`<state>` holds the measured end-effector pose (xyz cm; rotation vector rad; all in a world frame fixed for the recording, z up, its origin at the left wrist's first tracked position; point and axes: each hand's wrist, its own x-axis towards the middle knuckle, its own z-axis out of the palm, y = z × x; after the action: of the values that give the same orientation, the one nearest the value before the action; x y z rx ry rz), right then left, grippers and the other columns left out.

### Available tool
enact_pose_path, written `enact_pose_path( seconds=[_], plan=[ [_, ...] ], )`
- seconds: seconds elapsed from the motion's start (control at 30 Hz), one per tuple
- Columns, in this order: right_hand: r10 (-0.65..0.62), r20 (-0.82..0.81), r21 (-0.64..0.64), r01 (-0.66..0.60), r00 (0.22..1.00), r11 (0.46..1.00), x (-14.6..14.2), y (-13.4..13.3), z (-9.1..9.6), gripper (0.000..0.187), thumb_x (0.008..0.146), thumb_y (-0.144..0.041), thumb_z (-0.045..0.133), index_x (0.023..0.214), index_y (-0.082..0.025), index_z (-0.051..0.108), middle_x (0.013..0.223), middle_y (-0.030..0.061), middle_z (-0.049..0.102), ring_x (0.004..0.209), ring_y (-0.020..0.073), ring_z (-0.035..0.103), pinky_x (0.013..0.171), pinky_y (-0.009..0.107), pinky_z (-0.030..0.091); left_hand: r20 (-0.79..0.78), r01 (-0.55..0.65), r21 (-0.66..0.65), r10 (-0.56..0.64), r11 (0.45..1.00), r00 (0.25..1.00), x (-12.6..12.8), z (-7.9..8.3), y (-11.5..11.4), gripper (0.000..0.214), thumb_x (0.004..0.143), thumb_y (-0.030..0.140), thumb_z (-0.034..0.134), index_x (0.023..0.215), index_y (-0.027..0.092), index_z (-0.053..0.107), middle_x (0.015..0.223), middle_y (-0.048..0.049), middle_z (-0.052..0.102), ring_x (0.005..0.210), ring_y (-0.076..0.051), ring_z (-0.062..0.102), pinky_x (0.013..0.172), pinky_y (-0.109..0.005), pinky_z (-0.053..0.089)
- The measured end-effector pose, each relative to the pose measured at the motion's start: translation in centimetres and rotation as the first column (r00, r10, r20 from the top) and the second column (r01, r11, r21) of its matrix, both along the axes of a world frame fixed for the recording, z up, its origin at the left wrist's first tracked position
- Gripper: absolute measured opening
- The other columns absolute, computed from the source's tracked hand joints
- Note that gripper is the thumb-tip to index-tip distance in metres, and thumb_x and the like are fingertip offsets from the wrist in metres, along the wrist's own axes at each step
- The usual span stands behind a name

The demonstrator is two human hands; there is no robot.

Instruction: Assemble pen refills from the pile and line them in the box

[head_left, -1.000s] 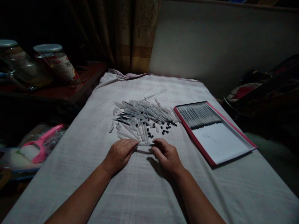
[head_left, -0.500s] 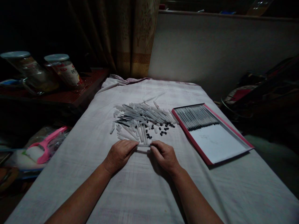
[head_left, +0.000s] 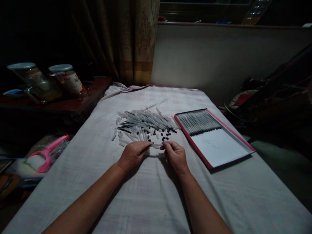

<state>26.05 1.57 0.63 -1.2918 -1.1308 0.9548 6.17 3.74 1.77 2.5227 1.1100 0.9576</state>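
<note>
A clear pen barrel (head_left: 157, 145) lies level between my two hands, just in front of a heap of pen parts. My left hand (head_left: 135, 152) pinches its left end, where a small dark bit shows at the fingertips. The right end is held between the thumb and fingers of my right hand (head_left: 175, 155). Beyond them spread loose clear barrels and caps (head_left: 146, 118), dark thin refills (head_left: 127, 124) and small black plugs (head_left: 168, 134). To the right lies a red-edged box (head_left: 192, 141) with a row of assembled pens (head_left: 200, 121) in its far half.
A pale checked cloth (head_left: 136, 201) covers the table. At the left, jars (head_left: 67, 79) stand on a dark red side table (head_left: 94, 94). Below it are plastic bags and a pink handle (head_left: 52, 151). A curtain (head_left: 138, 42) and wall (head_left: 195, 58) close off the far side.
The camera view has shifted slightly. Both hands still hold the barrel; my left hand's grip has moved, and a dark bit now shows at its fingertips. The heap and box look the same.
</note>
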Motion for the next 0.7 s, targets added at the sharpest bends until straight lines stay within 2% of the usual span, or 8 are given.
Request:
enact_pose_path(
  seconds=[0.1, 0.17, 0.23, 0.33, 0.43, 0.53, 0.6, 0.7],
  plan=[
    [-0.124, -0.187, -0.075, 0.112, 0.975, 0.991, 0.8, 0.7, -0.2, 0.040, 0.072, -0.055, 0.070, 0.071, -0.016, 0.068, 0.060, 0.0036, 0.070, 0.038, 0.0088, 0.051, 0.037, 0.021, 0.042, -0.042, 0.003, 0.011, -0.003, 1.000, 0.999, 1.9, 0.3, 0.7, 0.026, 0.088, 0.015, 0.058, 0.111, 0.021, 0.069, 0.098, -0.0067, 0.077, 0.087, -0.020, 0.073, 0.075, -0.031, 0.057],
    [-0.205, -0.254, -0.106, 0.183, 0.945, 0.977, 1.3, 1.0, -0.3, 0.045, 0.068, -0.060, 0.072, 0.070, -0.015, 0.067, 0.058, 0.0034, 0.069, 0.037, 0.0083, 0.050, 0.034, 0.019, 0.039, -0.070, 0.004, 0.042, -0.001, 0.999, 0.998, 3.3, 0.2, 1.1, 0.027, 0.088, 0.014, 0.059, 0.112, 0.021, 0.068, 0.100, -0.0062, 0.076, 0.088, -0.020, 0.073, 0.075, -0.030, 0.056],
    [-0.277, -0.246, -0.116, 0.256, 0.929, 0.960, 1.8, 1.1, -0.5, 0.048, 0.066, -0.063, 0.072, 0.065, -0.015, 0.064, 0.055, 0.0026, 0.066, 0.036, 0.0080, 0.049, 0.032, 0.019, 0.038, -0.100, 0.019, 0.096, -0.009, 0.995, 0.995, 4.4, -0.1, 1.5, 0.028, 0.088, 0.013, 0.059, 0.113, 0.021, 0.067, 0.102, -0.0063, 0.076, 0.089, -0.019, 0.072, 0.075, -0.030, 0.057],
    [-0.349, -0.141, -0.106, 0.336, 0.927, 0.936, 2.4, 1.0, -0.7, 0.051, 0.070, -0.065, 0.069, 0.057, -0.016, 0.060, 0.047, 0.0003, 0.059, 0.034, 0.0081, 0.046, 0.031, 0.019, 0.035, -0.124, 0.039, 0.142, -0.021, 0.989, 0.992, 5.5, -0.4, 2.1, 0.029, 0.088, 0.011, 0.057, 0.114, 0.021, 0.066, 0.102, -0.0067, 0.076, 0.088, -0.019, 0.072, 0.075, -0.030, 0.056],
    [-0.336, -0.069, -0.086, 0.330, 0.939, 0.940, 2.9, 1.0, -0.7, 0.053, 0.075, -0.066, 0.062, 0.060, -0.016, 0.059, 0.049, -0.0004, 0.059, 0.034, 0.0080, 0.046, 0.030, 0.019, 0.035, -0.124, 0.044, 0.139, -0.027, 0.989, 0.992, 5.8, -0.4, 2.5, 0.027, 0.089, 0.012, 0.057, 0.112, 0.021, 0.066, 0.102, -0.0060, 0.076, 0.088, -0.019, 0.073, 0.074, -0.029, 0.056],
    [-0.288, -0.097, -0.064, 0.282, 0.953, 0.957, 3.1, 1.1, -0.6, 0.050, 0.079, -0.065, 0.057, 0.076, -0.015, 0.064, 0.060, 0.0005, 0.065, 0.037, 0.0084, 0.050, 0.031, 0.019, 0.039, -0.118, 0.038, 0.125, -0.023, 0.991, 0.993, 5.5, -0.2, 2.8, 0.026, 0.089, 0.013, 0.058, 0.112, 0.021, 0.066, 0.101, -0.0051, 0.076, 0.087, -0.019, 0.073, 0.073, -0.029, 0.056],
    [-0.266, -0.104, -0.038, 0.264, 0.958, 0.964, 3.1, 1.2, -0.5, 0.046, 0.078, -0.059, 0.060, 0.085, -0.014, 0.066, 0.064, 0.0016, 0.067, 0.041, 0.0089, 0.053, 0.035, 0.019, 0.042, -0.116, 0.040, 0.114, -0.026, 0.993, 0.993, 5.3, -0.2, 2.8, 0.026, 0.088, 0.014, 0.059, 0.112, 0.021, 0.066, 0.101, -0.0047, 0.076, 0.087, -0.019, 0.073, 0.072, -0.028, 0.056],
    [-0.292, -0.080, -0.038, 0.290, 0.953, 0.956, 3.1, 1.1, -0.2, 0.039, 0.074, -0.053, 0.065, 0.081, -0.014, 0.067, 0.064, 0.0029, 0.068, 0.042, 0.0095, 0.053, 0.035, 0.019, 0.041, -0.113, 0.051, 0.101, -0.039, 0.994, 0.993, 5.2, -0.3, 2.7, 0.026, 0.088, 0.015, 0.060, 0.113, 0.022, 0.066, 0.101, -0.0048, 0.076, 0.088, -0.019, 0.073, 0.073, -0.029, 0.056]
  ],
)
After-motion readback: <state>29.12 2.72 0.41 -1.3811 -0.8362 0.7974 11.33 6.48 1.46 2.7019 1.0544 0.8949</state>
